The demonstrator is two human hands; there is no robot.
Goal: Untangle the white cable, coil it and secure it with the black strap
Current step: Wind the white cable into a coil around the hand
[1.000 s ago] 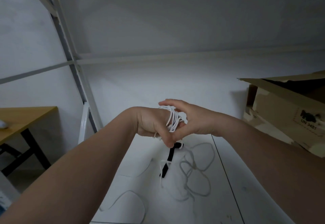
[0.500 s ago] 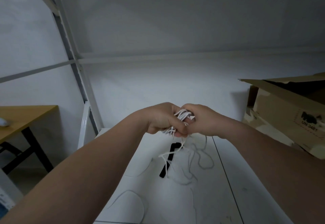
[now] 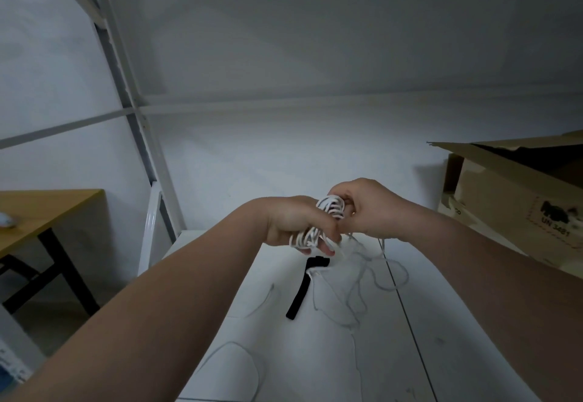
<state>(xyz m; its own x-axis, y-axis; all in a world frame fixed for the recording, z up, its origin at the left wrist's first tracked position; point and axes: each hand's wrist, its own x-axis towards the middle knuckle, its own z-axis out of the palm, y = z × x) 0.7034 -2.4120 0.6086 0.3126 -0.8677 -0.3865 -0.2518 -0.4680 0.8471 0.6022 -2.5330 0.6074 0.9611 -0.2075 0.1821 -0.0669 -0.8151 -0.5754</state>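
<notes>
Head view: a thin, smooth white cable (image 3: 329,209) is gathered into a small bundle of several rounded loops above the table (image 3: 315,370). The bundle's long axis is tilted, from upper right down to lower left. The left hand (image 3: 293,225) is curled round the lower part of the bundle, with loops wrapped over its fingers. The right hand (image 3: 369,209) is closed on the upper loops, which are pinched by its fingertips. Loose cable is hung from the hands onto the matte white table, where it is spread in slack, irregular curves, and one more loop is seen nearer the camera beside the left forearm.

The black strap (image 3: 301,294) is laid flat on the table below the hands, a narrow dull band. Its length is pointed from the hands toward the camera, slightly leftward, and its far end is wider. Cable is crossed over that far end.

An open brown cardboard box (image 3: 504,200) is stood at the right. A wooden desk (image 3: 41,209) with black legs and a white metal frame (image 3: 126,86) are seen at the left.
</notes>
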